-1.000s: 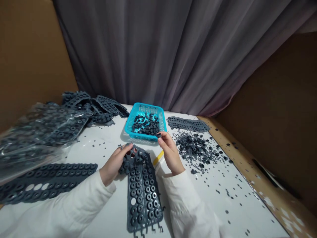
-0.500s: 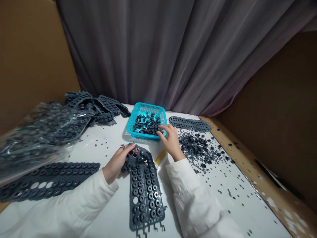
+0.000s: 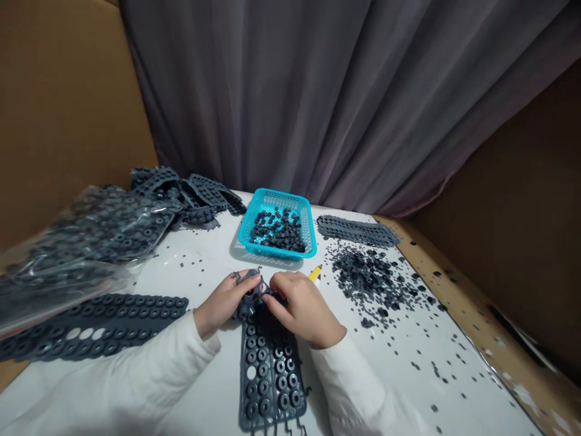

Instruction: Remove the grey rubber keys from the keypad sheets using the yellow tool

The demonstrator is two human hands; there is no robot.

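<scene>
Pinching the far end of the molded rubber sheet, your left hand has its thumb on top and its fingers beneath, where the sheet curls up. Your right hand meets that same end from the other side, thumb and fingers bent close together; whether they are clamped on one of the ring-shaped pieces you cannot tell, as the hand hides its own fingertips.

The sheet's long axis runs from its curled end back toward you, between your forearms, its rows of rings lying along that line. The worked end sits between your two hands, the left gripping its left side and the right just over its right side. Beyond both hands stands the blue basket, holding loose black pieces; its near right corner is closer to your right hand. Just past that hand lies a yellow-handled tool, with a dark scrap pile farther right. Another ringed sheet lies to the left, partly behind your left sleeve.
</scene>
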